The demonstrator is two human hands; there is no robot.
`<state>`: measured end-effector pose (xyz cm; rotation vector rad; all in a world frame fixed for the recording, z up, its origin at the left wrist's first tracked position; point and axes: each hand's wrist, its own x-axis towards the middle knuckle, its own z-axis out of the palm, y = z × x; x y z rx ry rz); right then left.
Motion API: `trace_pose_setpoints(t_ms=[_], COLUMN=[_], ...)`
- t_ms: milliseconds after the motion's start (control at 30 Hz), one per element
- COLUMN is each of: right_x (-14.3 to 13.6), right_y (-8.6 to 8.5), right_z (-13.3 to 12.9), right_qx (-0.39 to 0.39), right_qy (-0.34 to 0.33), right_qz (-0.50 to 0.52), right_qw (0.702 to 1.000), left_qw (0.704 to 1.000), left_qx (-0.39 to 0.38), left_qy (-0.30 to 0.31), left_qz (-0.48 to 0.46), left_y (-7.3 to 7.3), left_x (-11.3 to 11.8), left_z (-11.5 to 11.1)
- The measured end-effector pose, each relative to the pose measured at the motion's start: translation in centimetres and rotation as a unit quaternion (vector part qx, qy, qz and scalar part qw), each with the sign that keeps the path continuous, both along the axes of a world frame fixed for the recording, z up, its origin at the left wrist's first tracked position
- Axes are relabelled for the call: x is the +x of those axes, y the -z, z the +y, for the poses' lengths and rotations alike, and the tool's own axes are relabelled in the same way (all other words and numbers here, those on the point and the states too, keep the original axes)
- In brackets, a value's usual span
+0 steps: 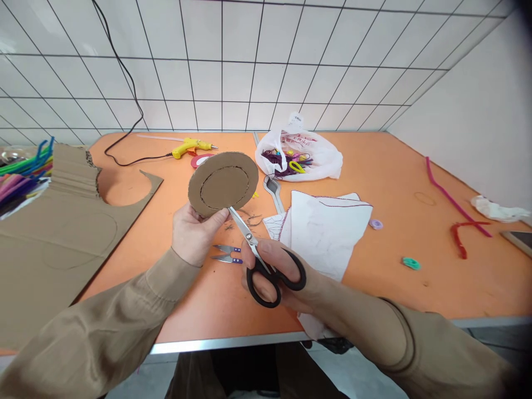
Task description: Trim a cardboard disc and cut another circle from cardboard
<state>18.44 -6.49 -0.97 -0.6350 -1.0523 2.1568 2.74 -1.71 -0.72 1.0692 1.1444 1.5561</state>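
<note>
Above the table [191, 324], the left hand [192, 233] pinches the disc [226, 188] by its lower edge, face tilted up; the right hand [276, 255], nearer the body, grips the scissors [249, 236], their long axis slanting up-left to that edge, just beside the left thumb [216, 220]

Craft workspace, type of building unclear — orange-topped table [374, 266] set against white-tiled wall [241, 77]; yellow glue gun [191, 147], corded; large cut cardboard sheet [37, 271]; black-handled scissors [249, 237]; blue-handled thread snips [235, 250]; bundle of coloured craft stems [25, 183]; white plastic bag [326, 160] — coloured strands inside.
</note>
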Motion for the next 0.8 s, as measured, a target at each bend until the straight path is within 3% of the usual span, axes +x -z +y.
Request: trace_pose_setpoints(t_ms=[267,500,667,800], right_x=[-0.1,0.8,1.1,0.9], right_y=[0.1,-0.6,-1.4,-1.6], right_z=[-0.1,-0.2,-0.3,-0.2], right_qx=[0.014,-0.058,-0.024,-0.007], right_qy=[0.021,-0.048,0.005,0.004], right_qz=[-0.031,0.004,-0.018,-0.054], right_qw=[0.999,0.997,1.0,0.999], left_qw=[1.0,0.998,0.993,0.993], left_qx=[0.009,-0.023,-0.063,-0.058], left_qy=[0.001,-0.004,0.015,0.039], left_qz=[0.004,-0.055,-0.097,-0.093], left_y=[0.1,0.1,0.1,-0.2], left_x=[0.0,-0.9,-1.7,-1.4], left_z=[0.1,0.8,1.4,1.0])
